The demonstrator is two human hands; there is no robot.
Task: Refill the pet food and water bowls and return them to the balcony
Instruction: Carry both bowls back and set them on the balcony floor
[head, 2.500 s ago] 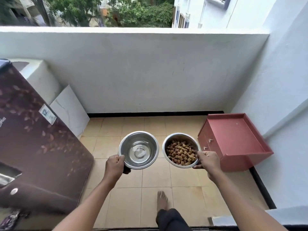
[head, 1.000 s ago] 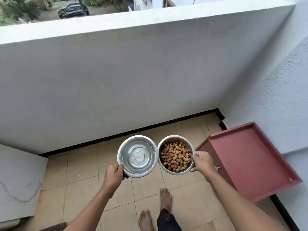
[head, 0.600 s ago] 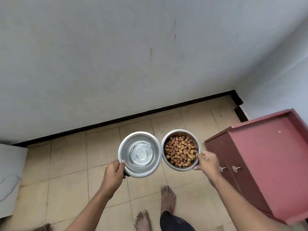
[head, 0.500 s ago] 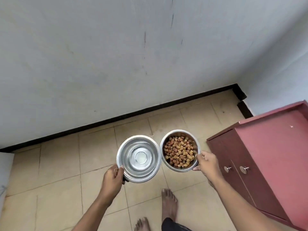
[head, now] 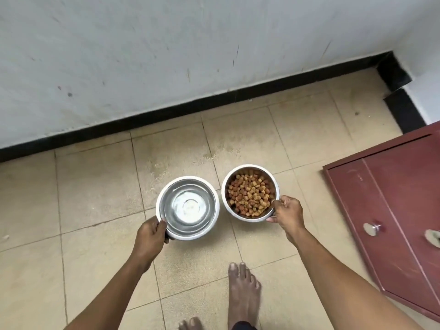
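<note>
The left hand (head: 151, 236) grips the water bowl (head: 188, 207) by its rim at 7 o'clock, the right hand (head: 287, 214) the food bowl (head: 250, 192) at 4 o'clock, both low over the floor (head: 95, 191): lower them level, releasing only once each sits flat.

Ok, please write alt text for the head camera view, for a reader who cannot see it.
Seen from above, a person holds two steel bowls over a tiled floor: the left hand grips the water bowl, the right hand the food bowl of brown kibble. A red cabinet stands at the right.
</note>
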